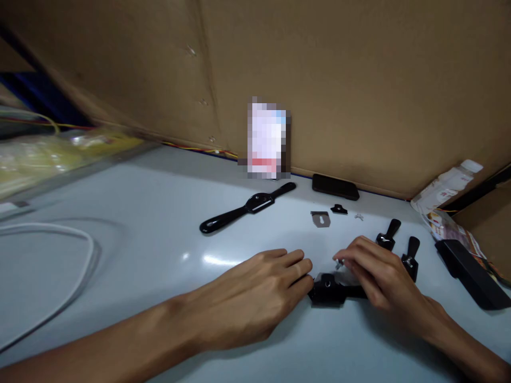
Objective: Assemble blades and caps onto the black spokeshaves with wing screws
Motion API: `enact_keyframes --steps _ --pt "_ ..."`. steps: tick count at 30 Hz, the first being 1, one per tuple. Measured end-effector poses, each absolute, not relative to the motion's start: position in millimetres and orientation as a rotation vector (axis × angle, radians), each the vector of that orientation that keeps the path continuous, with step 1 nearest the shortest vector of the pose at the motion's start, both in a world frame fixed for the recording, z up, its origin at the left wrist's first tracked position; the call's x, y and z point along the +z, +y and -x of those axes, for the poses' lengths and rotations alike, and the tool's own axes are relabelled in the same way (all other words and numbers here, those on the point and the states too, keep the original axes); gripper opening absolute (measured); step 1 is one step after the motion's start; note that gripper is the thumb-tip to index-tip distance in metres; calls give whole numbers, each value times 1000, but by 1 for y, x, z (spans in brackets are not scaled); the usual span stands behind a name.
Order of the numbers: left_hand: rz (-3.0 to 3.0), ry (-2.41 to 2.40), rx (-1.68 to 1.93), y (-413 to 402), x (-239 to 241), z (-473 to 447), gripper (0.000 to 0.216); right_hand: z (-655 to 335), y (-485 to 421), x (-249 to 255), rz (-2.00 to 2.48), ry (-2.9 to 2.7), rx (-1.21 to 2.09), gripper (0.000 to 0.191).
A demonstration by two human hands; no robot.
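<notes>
Head view, pale glossy desk point(159, 223) walled by brown cardboard point(359, 80) across the top of the frame. Left hand point(255, 298) lies palm down at lower centre, fingers together and stretched flat, tips touching the left end of a small black tool body point(327, 290). Right hand point(379, 276) at lower right rests over the right part of the same body, fingers curled and pinched on a small silvery screw point(339, 263) just above the body; exact grip partly hidden. The black tool body sits flat on the desk between the two hands, lower centre-right. Just right of the right hand: two short black handles point(389, 234) point(411, 256), near each other. Further up the desk: a flat metal blade point(320, 218), a small black clamp piece point(339, 209), a tiny metal wing nut point(359, 216), a dark phone point(335, 186) against the cardboard. Mid frame: a complete black spokeshave point(247, 207) lying diagonally. Far right: black case point(471, 274), crumpled packets point(447, 213). Left edge: white cable point(80, 266), blurred yellow bag point(48, 154).
</notes>
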State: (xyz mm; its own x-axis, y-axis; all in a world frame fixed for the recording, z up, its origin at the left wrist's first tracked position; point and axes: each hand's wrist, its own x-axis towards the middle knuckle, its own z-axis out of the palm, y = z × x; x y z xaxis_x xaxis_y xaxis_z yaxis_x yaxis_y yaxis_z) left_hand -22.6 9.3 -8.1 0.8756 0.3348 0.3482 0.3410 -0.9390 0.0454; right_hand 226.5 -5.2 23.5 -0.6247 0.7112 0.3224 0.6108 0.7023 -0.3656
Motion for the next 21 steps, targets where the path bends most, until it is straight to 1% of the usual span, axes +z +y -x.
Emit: enact_keyframes --steps 4,10,14,19,21 --pt "3002 -534 -583 10 -6 23 13 -220 -18 23 981 -2443 470 24" --pt "2997 -529 -572 9 -8 24 13 -216 -15 14 949 -2415 494 25" --pt "3012 -533 -557 10 -9 24 14 -214 -14 7 912 -2433 372 26" --pt "3018 -547 -536 10 -5 23 17 -215 -16 3 793 -2563 73 34" --pt "3013 -557 -524 10 -4 23 18 -216 -16 5 790 -2611 46 36"
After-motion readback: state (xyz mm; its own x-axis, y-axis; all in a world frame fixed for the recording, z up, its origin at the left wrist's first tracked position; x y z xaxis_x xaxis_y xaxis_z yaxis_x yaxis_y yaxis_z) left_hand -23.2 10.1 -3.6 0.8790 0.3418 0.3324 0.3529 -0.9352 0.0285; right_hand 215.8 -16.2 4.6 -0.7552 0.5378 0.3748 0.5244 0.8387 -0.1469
